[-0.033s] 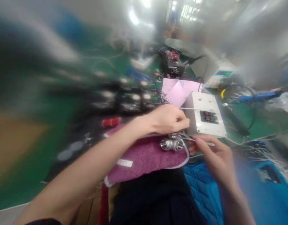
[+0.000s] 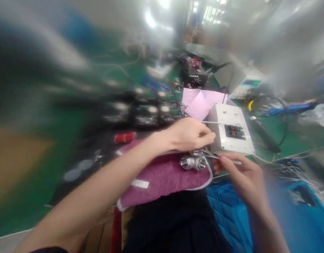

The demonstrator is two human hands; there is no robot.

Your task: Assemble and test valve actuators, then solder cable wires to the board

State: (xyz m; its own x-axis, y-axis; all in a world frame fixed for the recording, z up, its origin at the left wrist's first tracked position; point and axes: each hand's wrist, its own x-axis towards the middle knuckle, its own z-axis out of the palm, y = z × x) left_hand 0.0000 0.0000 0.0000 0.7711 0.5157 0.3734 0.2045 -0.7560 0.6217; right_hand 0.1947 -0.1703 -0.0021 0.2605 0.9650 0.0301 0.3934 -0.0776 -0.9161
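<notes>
My right hand [image 2: 241, 170] is closed around the handle of a slim silver wrench [image 2: 213, 155], whose forked end reaches left toward the space under my left hand. My left hand [image 2: 189, 135] is curled shut just above that end, its thumb side toward the white box. What its fingers hold, if anything, is hidden. Below both hands, a shiny metal fitting with two round ends [image 2: 193, 162] lies on a purple towel [image 2: 167, 179] with a white edge. Small metal pieces show between the fitting and my left hand, too unclear to name.
A white control box [image 2: 232, 128] with red and black terminals stands right of my left hand. Pink papers [image 2: 201, 105] lie behind it. A red-handled item [image 2: 125, 137] is at the towel's left, near blurred circuit boards [image 2: 151, 114]. A blue padded cover [image 2: 227, 211] lies at lower right.
My left hand's fingers have shifted very slightly to the right. The wrench and the metal fitting look unmoved.
</notes>
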